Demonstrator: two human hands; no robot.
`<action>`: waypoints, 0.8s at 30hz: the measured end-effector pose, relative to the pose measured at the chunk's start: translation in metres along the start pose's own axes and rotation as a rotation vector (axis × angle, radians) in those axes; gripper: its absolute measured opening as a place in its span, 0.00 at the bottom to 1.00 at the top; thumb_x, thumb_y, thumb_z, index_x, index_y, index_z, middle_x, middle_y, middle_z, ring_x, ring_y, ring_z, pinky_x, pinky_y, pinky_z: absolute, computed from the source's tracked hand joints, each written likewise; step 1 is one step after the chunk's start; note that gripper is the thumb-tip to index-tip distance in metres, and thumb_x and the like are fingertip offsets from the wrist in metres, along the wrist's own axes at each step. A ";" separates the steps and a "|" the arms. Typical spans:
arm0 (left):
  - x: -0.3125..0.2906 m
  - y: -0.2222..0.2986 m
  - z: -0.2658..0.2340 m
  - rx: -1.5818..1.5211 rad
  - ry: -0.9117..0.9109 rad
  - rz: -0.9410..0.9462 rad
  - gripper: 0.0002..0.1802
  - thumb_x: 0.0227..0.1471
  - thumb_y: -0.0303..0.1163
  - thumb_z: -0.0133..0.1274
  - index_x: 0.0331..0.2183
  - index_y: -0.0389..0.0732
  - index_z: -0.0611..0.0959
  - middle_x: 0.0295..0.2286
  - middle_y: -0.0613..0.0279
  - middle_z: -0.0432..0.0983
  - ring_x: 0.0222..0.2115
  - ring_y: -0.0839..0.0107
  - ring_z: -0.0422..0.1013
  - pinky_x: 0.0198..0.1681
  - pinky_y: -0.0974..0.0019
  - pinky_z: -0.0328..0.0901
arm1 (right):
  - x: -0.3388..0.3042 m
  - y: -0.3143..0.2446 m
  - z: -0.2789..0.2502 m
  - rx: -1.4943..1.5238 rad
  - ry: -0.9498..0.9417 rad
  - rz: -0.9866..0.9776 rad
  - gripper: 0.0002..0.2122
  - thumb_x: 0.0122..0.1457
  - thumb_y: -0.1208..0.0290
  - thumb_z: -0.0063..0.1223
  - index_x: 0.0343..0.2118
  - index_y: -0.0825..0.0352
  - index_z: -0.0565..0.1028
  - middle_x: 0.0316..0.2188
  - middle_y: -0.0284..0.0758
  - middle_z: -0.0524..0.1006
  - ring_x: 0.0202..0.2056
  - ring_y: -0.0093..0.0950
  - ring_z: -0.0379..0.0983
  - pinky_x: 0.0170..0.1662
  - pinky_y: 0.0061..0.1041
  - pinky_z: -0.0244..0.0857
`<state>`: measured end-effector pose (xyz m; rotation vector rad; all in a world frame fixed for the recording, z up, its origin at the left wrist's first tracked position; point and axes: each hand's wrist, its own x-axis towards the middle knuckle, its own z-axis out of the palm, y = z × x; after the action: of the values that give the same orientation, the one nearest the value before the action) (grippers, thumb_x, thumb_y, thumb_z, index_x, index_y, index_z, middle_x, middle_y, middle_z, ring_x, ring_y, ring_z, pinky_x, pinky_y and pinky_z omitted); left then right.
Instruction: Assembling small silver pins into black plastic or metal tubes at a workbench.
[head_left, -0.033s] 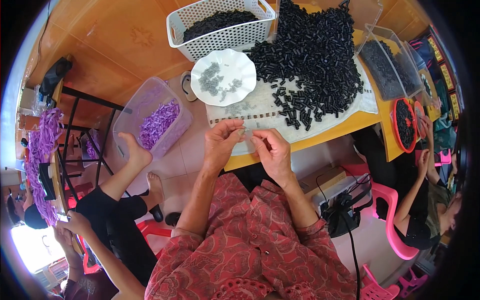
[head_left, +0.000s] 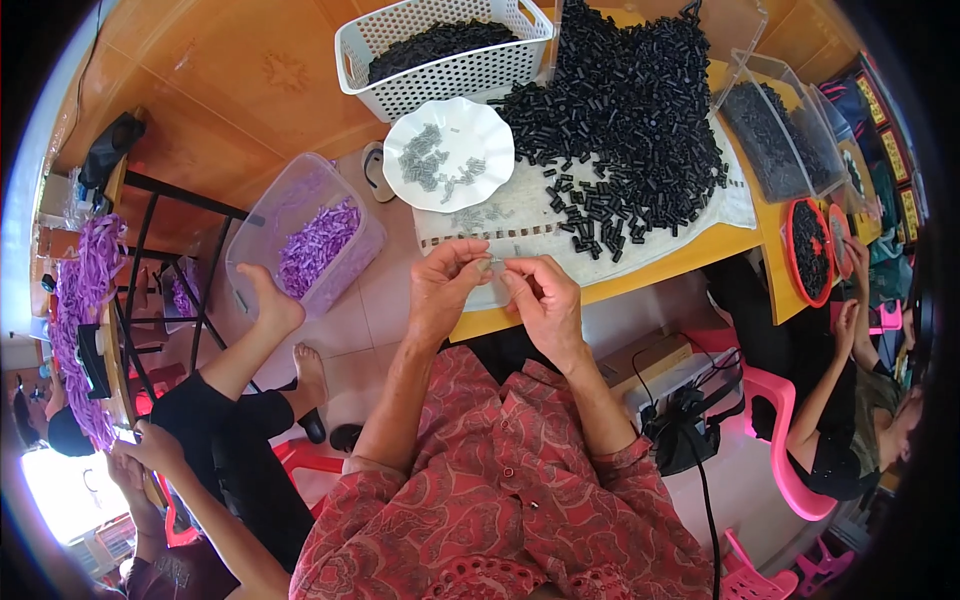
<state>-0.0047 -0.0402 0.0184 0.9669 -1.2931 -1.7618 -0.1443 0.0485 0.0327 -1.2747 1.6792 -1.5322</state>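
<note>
My left hand (head_left: 440, 290) and my right hand (head_left: 545, 308) face each other just over the table's front edge, both pinched closed. A small, thin silvery-grey piece (head_left: 497, 261) spans the gap between their fingertips; its exact kind is too small to tell. Beyond them stands a white scalloped plate (head_left: 490, 128) with many small grey, see-through-looking pieces (head_left: 424, 158) on it. More such pieces (head_left: 478, 216) lie on the white cloth (head_left: 535, 215) before the plate. To the right spreads a big heap of short black tubes (head_left: 640, 130).
A white perforated basket (head_left: 450, 85) of black parts stands behind the plate. Clear bins (head_left: 770, 130) and a red tray (head_left: 808, 250) hold black parts at right. A plastic tub (head_left: 345, 280) with purple pieces sits at left. Other people sit on both sides; a pink chair (head_left: 785, 440) stands right.
</note>
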 end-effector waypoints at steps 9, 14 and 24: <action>-0.007 0.001 0.000 0.006 0.000 0.029 0.11 0.56 0.19 0.54 0.43 0.31 0.81 0.34 0.63 0.80 0.33 0.79 0.75 0.40 0.73 0.73 | 0.007 0.006 0.005 0.236 -0.084 0.204 0.04 0.62 0.76 0.56 0.36 0.72 0.77 0.27 0.31 0.77 0.21 0.16 0.71 0.24 0.16 0.64; -0.008 0.001 -0.004 0.025 0.006 -0.036 0.10 0.59 0.23 0.53 0.42 0.32 0.82 0.32 0.64 0.80 0.31 0.80 0.75 0.36 0.74 0.72 | 0.007 0.007 0.006 0.273 -0.131 0.264 0.05 0.63 0.74 0.55 0.36 0.71 0.76 0.23 0.29 0.76 0.22 0.15 0.71 0.24 0.15 0.63; -0.007 -0.005 0.000 0.069 0.094 -0.006 0.10 0.60 0.25 0.52 0.43 0.35 0.82 0.28 0.67 0.79 0.25 0.83 0.71 0.32 0.76 0.70 | 0.006 0.006 0.014 0.113 -0.135 0.109 0.03 0.62 0.78 0.53 0.35 0.70 0.72 0.26 0.33 0.74 0.20 0.20 0.72 0.23 0.20 0.65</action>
<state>-0.0024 -0.0327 0.0150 1.0802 -1.2990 -1.6652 -0.1365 0.0364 0.0249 -1.1809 1.5294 -1.4232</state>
